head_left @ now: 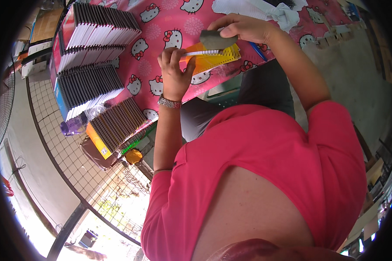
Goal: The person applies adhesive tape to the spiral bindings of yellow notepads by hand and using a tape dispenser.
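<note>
A yellow-orange notebook with a row of punched holes lies near the front edge of the table. A dark wire coil runs along its holed edge. My left hand, with a metal-banded watch on the wrist, is closed on the left end of the notebook, thumb on the near side. Between the thumb and fingers of my right hand is a dark grey-green curved piece, held just over the coil. Whether it touches the coil is hard to tell.
Pink cloth with a cartoon cat print covers the table. Stacks of coil-bound notebooks line its left side, with a purple bottle beside them. A blue pen lies right of the notebook, and white crumpled plastic lies behind.
</note>
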A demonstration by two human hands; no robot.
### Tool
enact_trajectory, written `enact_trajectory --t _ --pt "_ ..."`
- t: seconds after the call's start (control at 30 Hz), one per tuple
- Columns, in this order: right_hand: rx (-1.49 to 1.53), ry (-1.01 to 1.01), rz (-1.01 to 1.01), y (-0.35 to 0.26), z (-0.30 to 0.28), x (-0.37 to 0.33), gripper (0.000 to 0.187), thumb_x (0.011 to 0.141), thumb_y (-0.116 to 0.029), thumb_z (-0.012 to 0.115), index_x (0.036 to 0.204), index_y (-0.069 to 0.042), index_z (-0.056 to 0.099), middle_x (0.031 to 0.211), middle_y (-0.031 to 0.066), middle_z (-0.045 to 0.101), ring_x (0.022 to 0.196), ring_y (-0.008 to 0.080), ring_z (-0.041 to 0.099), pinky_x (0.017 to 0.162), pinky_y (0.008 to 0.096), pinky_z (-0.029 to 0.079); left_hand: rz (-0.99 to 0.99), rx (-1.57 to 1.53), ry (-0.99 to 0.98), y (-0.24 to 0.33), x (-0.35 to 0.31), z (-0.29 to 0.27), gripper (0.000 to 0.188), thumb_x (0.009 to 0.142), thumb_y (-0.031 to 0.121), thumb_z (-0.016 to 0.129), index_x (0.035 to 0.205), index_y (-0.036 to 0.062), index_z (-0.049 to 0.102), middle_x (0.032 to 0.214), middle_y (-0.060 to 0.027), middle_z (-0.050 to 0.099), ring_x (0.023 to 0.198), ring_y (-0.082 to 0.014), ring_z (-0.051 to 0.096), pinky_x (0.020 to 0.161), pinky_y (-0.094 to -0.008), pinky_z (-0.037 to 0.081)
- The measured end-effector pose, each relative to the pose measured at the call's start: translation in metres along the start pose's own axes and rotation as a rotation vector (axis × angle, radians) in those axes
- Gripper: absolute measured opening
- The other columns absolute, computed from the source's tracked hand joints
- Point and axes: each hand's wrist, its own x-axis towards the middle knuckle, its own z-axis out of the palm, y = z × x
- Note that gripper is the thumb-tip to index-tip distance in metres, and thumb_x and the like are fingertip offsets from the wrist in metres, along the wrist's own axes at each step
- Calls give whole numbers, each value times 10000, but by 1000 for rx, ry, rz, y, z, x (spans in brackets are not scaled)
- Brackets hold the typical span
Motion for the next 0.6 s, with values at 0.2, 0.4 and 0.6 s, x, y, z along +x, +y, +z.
enact_trajectory --t 0.2,0.4,0.6 --pt "-111 3 -104 -2 1 5 422 826 -355 676 1055 -1 696 870 40 676 840 119 617 793 258 465 -77 69 10 13 5 3 317 741 218 815 970 85 640 1041 -104 571 975 -297 545 847 -420 443" --pt "-25 -92 -123 -5 4 15 391 832 -315 680 1066 -1 690 904 40 676 871 108 614 805 257 465 -92 -166 20 1 3 5 309 706 153 843 939 67 659 1016 -94 573 868 -241 593 706 -360 516" --pt "8 -73 -42 -11 7 25 397 819 -326 700 1085 -31 689 961 15 655 913 100 588 850 238 439 -169 -335 -10 -5 4 -2 289 713 106 838 929 37 660 983 -78 603 799 -186 622 655 -312 532"
